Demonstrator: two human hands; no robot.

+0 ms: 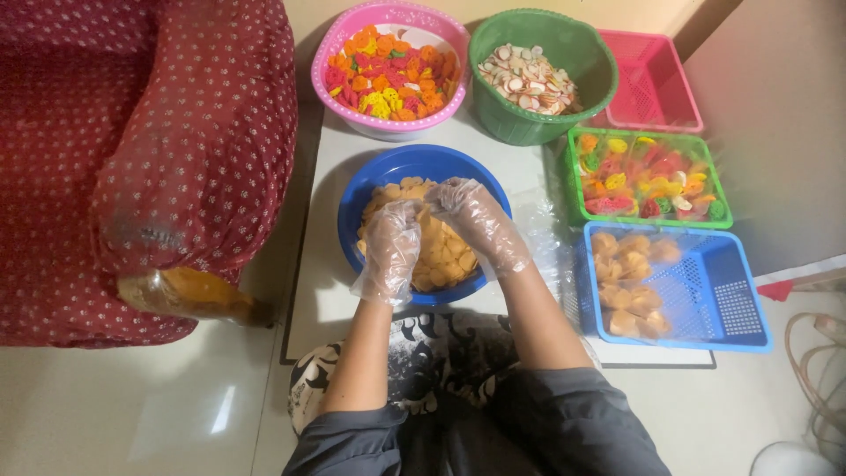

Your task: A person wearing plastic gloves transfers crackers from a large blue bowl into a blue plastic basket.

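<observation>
Both hands wear thin clear plastic gloves and rest in the blue bowl (423, 167), which sits on a pale mat (330, 300) on the floor just in front of the person's knees. The left hand (392, 247) lies on the near left side of the heap of pale orange crackers (445, 256), fingers curled downward into them; whether they grip any crackers cannot be told. The right hand (476, 220) bends over the far middle of the heap, fingers loosely curled and touching the crackers, its hold likewise unclear. Far behind the bowl stand a pink bowl (388, 18) of red, orange and yellow crackers and a green tub (538, 119) of white ones. To the right lie a green basket (648, 137) of bagged coloured crackers, a blue basket (714, 304) of bagged orange ones, and a pink basket (652, 84). A dark red sofa (132, 132) fills the left.
</observation>
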